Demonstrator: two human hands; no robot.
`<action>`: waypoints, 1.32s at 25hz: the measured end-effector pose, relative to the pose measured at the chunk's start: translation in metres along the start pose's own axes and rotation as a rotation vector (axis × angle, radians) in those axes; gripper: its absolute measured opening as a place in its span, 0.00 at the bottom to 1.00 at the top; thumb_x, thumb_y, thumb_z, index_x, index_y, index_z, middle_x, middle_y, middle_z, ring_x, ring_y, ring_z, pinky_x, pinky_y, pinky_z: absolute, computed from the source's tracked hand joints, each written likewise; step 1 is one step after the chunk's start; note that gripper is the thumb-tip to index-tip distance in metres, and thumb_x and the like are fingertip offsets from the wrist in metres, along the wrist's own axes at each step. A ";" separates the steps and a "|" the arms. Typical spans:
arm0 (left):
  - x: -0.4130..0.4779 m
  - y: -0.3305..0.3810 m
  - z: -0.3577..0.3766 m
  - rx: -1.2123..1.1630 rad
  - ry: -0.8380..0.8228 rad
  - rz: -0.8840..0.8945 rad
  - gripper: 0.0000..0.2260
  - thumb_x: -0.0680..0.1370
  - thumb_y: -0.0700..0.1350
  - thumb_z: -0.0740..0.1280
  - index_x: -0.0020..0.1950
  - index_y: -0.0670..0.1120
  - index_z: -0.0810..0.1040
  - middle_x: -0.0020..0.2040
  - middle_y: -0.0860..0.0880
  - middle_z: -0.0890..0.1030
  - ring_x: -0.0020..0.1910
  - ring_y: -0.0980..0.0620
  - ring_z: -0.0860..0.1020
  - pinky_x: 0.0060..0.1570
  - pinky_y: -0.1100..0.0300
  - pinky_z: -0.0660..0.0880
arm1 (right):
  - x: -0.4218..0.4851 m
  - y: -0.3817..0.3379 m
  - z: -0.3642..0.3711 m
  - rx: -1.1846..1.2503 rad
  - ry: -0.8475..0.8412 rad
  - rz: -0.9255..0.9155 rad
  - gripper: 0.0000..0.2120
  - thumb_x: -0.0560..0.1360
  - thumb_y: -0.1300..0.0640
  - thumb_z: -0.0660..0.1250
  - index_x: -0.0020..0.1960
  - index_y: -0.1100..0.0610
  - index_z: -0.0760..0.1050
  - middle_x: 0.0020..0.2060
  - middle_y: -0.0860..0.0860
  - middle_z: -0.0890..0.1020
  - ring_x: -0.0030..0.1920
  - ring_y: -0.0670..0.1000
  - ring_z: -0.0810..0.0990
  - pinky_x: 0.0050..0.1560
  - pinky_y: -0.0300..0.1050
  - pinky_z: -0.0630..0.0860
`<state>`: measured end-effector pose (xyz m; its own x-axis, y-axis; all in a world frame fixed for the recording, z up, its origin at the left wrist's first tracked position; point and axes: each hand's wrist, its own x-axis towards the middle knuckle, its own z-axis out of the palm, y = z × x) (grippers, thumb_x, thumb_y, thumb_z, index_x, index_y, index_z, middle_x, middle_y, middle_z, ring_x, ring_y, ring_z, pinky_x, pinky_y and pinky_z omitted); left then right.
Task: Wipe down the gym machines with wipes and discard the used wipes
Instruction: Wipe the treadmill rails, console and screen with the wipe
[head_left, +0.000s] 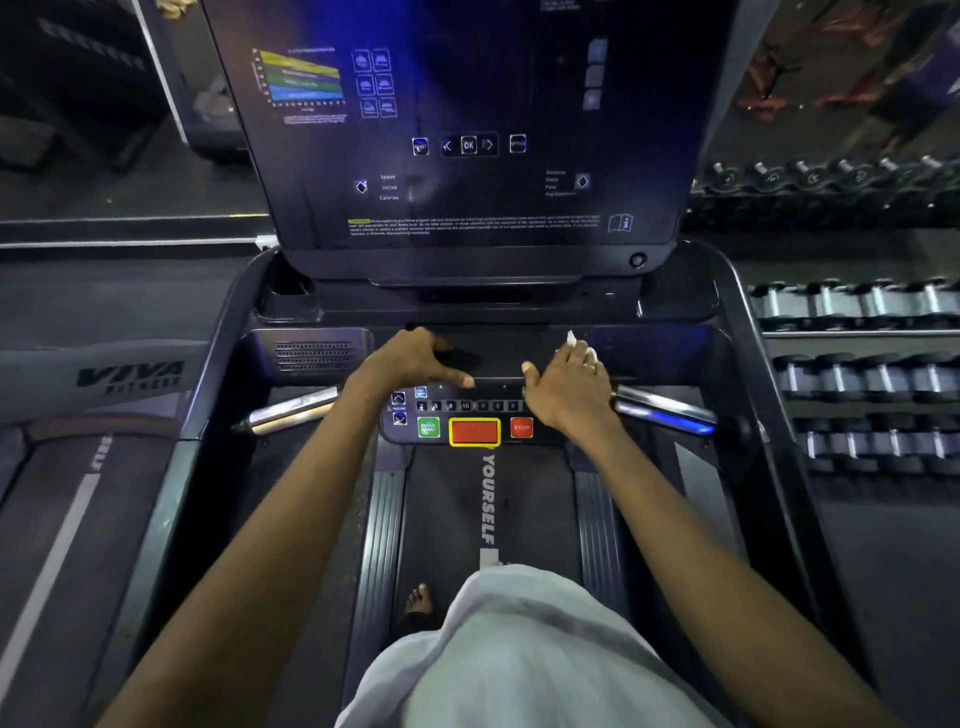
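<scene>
Resting on the left part of the black plastic treadmill console, the left hand was spread with loose fingers, nothing grasped. A red, yellow-rimmed rectangular button was set at the console's near edge. Towards the right edge, a crumpled white wipe was gripped by the right hand against the console.

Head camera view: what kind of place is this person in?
Most likely a gym. The person stands on a treadmill with a console, racks of dumbbells run along the right, and the next machine reads VIVA FITNESS. The right hand holds a wipe.
</scene>
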<state>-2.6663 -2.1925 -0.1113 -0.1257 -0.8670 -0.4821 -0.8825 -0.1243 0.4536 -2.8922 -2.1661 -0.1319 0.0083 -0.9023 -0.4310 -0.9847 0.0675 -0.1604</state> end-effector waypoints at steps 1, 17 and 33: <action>0.000 0.000 0.001 -0.004 0.007 -0.010 0.38 0.66 0.63 0.76 0.69 0.45 0.75 0.65 0.47 0.79 0.62 0.48 0.77 0.62 0.55 0.72 | 0.003 0.002 -0.002 0.069 -0.021 0.012 0.39 0.83 0.39 0.46 0.79 0.69 0.44 0.78 0.66 0.50 0.79 0.63 0.52 0.77 0.58 0.52; -0.015 -0.024 0.012 -0.012 0.173 0.103 0.34 0.71 0.62 0.73 0.72 0.47 0.73 0.69 0.47 0.76 0.67 0.48 0.75 0.66 0.59 0.68 | -0.005 0.009 0.024 0.224 0.301 -0.043 0.33 0.84 0.43 0.51 0.79 0.66 0.52 0.78 0.63 0.57 0.78 0.60 0.56 0.77 0.57 0.55; -0.066 -0.184 0.010 -0.027 0.253 0.018 0.33 0.75 0.56 0.72 0.74 0.41 0.68 0.71 0.42 0.73 0.69 0.43 0.71 0.68 0.53 0.67 | -0.035 -0.089 0.047 0.523 0.436 -0.428 0.21 0.82 0.62 0.58 0.73 0.51 0.72 0.68 0.48 0.77 0.69 0.47 0.73 0.69 0.41 0.68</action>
<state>-2.5005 -2.1070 -0.1703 -0.0204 -0.9620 -0.2722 -0.8682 -0.1179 0.4820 -2.7971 -2.1211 -0.1442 0.1920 -0.9728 0.1300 -0.7013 -0.2286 -0.6752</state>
